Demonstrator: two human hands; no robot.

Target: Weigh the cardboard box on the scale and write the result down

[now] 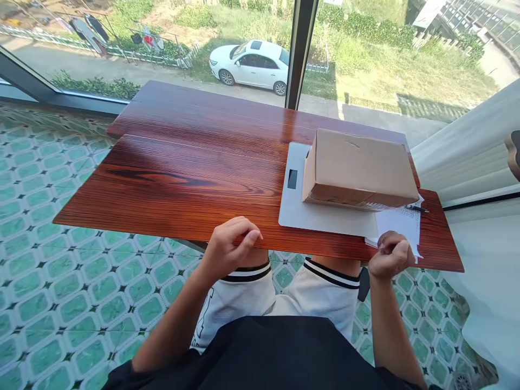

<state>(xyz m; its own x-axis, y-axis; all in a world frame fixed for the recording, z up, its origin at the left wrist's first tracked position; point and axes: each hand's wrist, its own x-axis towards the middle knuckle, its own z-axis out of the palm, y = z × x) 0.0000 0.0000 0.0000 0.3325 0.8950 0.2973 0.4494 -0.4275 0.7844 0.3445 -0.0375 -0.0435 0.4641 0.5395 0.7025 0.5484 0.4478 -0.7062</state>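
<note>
Box (pixel 359 168) sits closed on a white scale (pixel 300 211) at the right end of the table (pixel 182 179), covering most of the platform; the dark display window (pixel 292 179) shows left of it, unlit as far as I can tell. Paper sheet (pixel 400 225) lies just beside the scale on the right, partly under the box edge, with a pen (pixel 416 208) on top near the box corner. Right hand (pixel 390 254) is at the near table edge, fingers curled in, thumb and forefinger pinching the near edge of the paper, or so it looks; the contact is small and partly hidden. Left hand (pixel 231 244) rests on the table edge well apart from the scale, fingers loosely bent, holding nothing. Step in hand, as a judgement: the box is placed for weighing and the paper is being handled, likely to pull it out or square it up for writing. Next move calls for keeping the box steady on the platform while the sheet slides, since the sheet is partly trapped beneath it, and for freeing the pen first so it does not roll off. Counts: one box, one scale, one sheet visible (could be a thin stack, cannot tell), one pen, two hands, one table. Outside the window, one white car (pixel 252 62).
</note>
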